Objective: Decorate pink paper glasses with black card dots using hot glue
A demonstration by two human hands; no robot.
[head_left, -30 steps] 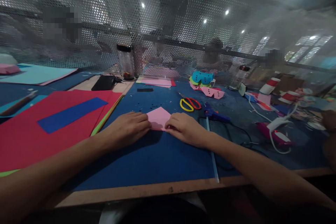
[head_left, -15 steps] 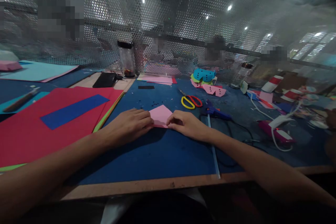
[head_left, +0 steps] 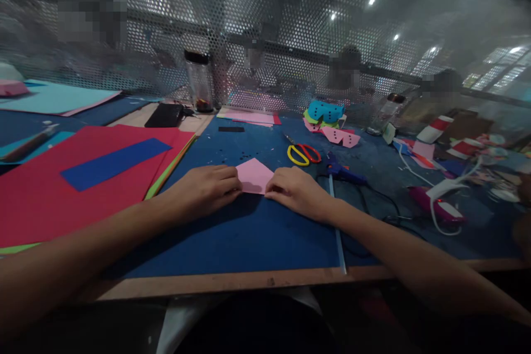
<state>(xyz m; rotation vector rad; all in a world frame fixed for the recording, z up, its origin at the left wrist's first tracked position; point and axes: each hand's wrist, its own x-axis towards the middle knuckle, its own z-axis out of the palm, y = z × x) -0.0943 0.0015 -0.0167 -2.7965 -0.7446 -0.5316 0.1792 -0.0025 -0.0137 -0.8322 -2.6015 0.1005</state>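
A piece of pink paper (head_left: 254,175), pointed at its far side, lies on the blue tabletop between my hands. My left hand (head_left: 215,187) is closed on its left edge, fingers curled and pressed together. On the right edge, my right hand (head_left: 292,191) pinches the same paper with thumb and fingers near the front corner. Part of each side of the paper is hidden under my fingers. Just beyond it are small black dots scattered on the table. Scissors (head_left: 304,155) with yellow and red handles lie behind my right hand.
Red paper sheets (head_left: 103,215) with a blue strip (head_left: 118,163) lie at left. A blue glue gun (head_left: 346,171) with a glue stick (head_left: 338,238) and cable sits right. Behind are dotted paper pieces (head_left: 326,113), a jar (head_left: 199,86) and a perforated metal screen (head_left: 282,22).
My right fingers have closed down further at the paper's right front corner. The whole view has shifted slightly, and my left hand keeps its hold.
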